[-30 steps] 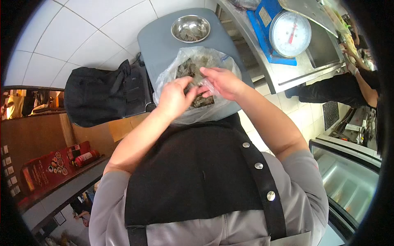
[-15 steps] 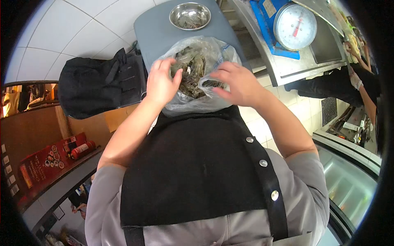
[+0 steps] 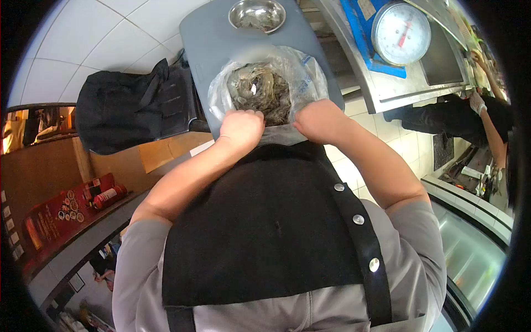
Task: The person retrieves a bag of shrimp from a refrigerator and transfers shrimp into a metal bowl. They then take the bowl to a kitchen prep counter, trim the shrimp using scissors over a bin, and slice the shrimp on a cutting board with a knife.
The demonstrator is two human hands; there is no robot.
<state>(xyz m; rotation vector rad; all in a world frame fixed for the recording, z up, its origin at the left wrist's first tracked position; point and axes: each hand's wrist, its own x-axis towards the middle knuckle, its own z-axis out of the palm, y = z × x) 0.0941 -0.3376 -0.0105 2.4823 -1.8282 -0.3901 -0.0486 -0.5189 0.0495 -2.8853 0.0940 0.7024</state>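
A clear plastic bag stands with its mouth open on a grey tabletop. Inside it lies a heap of greyish-brown, shrimp-like pieces. My left hand is closed on the near left part of the bag's rim. My right hand is closed on the near right part of the rim. Beyond the bag sits a round metal bowl with a few similar pieces in it. The fingertips of both hands are partly hidden.
A blue scale stands on a metal counter at the right. Black cloth hangs over a chair at the left. Another person's gloved hand shows at the far right. A glass-topped cabinet is lower right.
Both hands have come from above the bag's contents down to its near rim and closed there. The bag's mouth is wider, and the small plastic loop by my right hand no longer shows.
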